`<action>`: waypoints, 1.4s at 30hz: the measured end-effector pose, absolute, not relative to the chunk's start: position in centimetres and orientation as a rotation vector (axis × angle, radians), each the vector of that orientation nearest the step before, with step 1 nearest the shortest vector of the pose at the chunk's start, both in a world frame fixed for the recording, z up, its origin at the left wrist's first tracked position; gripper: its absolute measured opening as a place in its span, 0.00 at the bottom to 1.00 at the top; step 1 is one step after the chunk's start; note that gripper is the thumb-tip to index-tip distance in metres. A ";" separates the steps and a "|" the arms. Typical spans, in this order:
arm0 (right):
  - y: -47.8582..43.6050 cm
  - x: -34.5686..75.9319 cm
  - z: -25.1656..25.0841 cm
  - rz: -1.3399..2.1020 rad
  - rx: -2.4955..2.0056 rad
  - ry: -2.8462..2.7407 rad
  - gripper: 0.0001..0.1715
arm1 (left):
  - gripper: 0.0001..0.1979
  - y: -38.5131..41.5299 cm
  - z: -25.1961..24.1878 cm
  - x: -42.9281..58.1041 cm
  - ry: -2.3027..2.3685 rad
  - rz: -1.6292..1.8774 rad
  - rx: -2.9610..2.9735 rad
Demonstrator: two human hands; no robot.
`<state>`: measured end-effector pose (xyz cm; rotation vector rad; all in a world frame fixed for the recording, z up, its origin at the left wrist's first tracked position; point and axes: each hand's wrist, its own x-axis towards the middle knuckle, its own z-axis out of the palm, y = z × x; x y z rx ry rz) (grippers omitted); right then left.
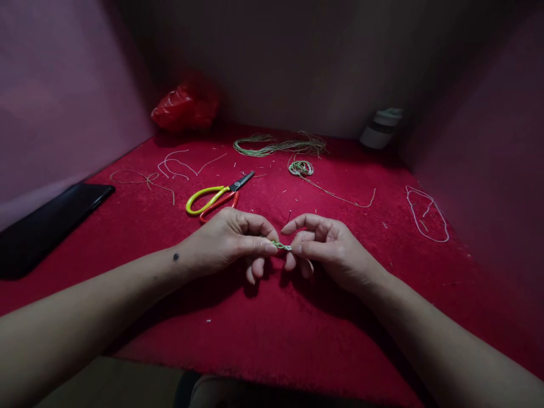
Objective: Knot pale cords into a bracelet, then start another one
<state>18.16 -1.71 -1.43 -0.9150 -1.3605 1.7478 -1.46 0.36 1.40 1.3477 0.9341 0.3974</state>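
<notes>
A small green braided cord piece is held between both hands over the red cloth. My left hand pinches its left end between thumb and fingers. My right hand pinches its right end, with the forefinger curled above. Both hands hover near the middle of the cloth, fingertips almost touching.
Yellow-and-orange scissors lie just behind my left hand. A bundle of thin cords and a small green coil lie further back. Loose cord scraps lie right and left. A black phone, a red bag and a jar sit at the edges.
</notes>
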 end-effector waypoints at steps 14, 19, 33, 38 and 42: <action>-1.5 18.1 -1.5 1.715 -0.926 -1.371 0.13 | 0.10 1.0 0.8 -1.6 0.870 0.285 1.368; -1.5 18.2 -1.5 1.759 -0.898 -1.333 0.13 | 0.13 1.2 0.8 -1.8 0.887 0.251 1.371; -1.5 18.2 -1.2 1.942 -0.764 -1.243 0.17 | 0.07 2.2 0.0 -2.0 0.739 0.469 0.986; -1.5 18.2 -1.2 1.962 -0.746 -1.228 0.17 | 0.09 2.2 -0.2 -1.9 0.721 0.488 0.909; -1.5 18.1 -1.2 1.978 -0.762 -1.149 0.16 | 0.11 2.2 -0.2 -1.8 0.752 0.512 0.899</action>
